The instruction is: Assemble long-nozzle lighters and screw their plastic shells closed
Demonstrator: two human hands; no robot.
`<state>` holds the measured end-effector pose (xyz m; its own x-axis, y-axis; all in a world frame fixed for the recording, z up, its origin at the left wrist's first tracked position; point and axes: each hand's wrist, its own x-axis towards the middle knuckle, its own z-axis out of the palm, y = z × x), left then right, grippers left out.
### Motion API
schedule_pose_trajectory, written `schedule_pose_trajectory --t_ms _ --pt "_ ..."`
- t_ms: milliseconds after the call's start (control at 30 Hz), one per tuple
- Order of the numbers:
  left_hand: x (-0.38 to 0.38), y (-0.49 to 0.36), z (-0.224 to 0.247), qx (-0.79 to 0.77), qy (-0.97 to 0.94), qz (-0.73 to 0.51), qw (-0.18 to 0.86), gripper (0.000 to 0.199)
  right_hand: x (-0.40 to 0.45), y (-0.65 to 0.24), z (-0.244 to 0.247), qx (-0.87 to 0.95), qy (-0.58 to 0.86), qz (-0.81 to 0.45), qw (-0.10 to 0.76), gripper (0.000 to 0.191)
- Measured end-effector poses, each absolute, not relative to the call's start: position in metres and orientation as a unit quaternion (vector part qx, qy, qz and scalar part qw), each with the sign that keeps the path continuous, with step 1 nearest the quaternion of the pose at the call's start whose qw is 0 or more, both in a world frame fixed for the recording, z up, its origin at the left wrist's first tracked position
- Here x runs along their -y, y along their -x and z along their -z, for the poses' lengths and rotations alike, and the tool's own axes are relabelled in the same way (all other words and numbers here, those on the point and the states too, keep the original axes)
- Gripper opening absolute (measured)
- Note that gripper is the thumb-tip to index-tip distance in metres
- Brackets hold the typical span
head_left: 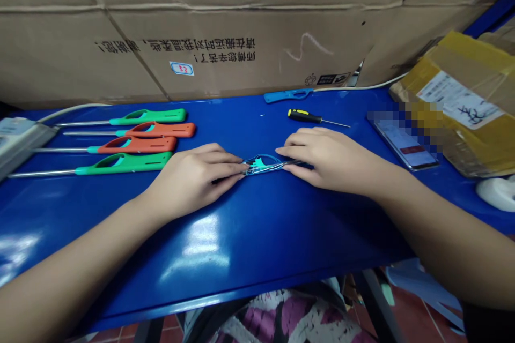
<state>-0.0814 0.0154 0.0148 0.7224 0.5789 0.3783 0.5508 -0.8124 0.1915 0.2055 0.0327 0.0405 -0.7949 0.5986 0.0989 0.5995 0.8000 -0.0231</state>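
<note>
Between my two hands lies the opened blue handle half of a stick lighter [263, 166], with a teal trigger and thin white wires showing inside. My left hand [199, 174] pinches its left end with fingertips closed together; the fingers partly cover what is there. At the right end, my right hand [330, 158] has thumb and fingers closed around the thin dark shaft of the lighter. A second blue handle half [287, 96] lies farther back against the cardboard. Behind my right hand rests a black and yellow screwdriver [304, 116].
Several finished-looking stick lighters, green [124, 163] and orange [139, 144], lie in a row on the left beside a power strip [24, 142]. A phone [404, 142] and a yellow-taped carton [462, 102] sit at the right. A large cardboard box [225, 27] stands behind the blue table [241, 262].
</note>
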Motion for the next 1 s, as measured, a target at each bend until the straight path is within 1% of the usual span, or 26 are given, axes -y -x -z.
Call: schedule_pose_trajectory --t_ms 167,333,533,733,1000 --pt "-0.015 0.079 -0.011 -0.297 -0.933 -0.205 0.001 0.025 -0.033 -0.196 -0.029 0.945 0.304 -0.031 0.114 0.02" --pt "-0.015 0.078 -0.011 -0.293 -0.94 -0.176 -0.016 0.029 -0.035 -0.194 -0.022 0.944 0.291 -0.049 0.146 0.014" --pt "-0.014 0.08 -0.012 -0.286 -0.945 -0.159 -0.02 0.031 -0.036 -0.196 -0.02 0.95 0.273 -0.019 0.15 0.017" --pt "-0.014 0.078 -0.012 -0.294 -0.943 -0.157 -0.009 0.03 -0.038 -0.197 -0.021 0.958 0.244 -0.027 0.148 0.016" --pt "-0.013 0.078 -0.012 -0.299 -0.941 -0.156 0.001 0.029 -0.039 -0.197 -0.022 0.95 0.261 -0.095 0.143 0.009"
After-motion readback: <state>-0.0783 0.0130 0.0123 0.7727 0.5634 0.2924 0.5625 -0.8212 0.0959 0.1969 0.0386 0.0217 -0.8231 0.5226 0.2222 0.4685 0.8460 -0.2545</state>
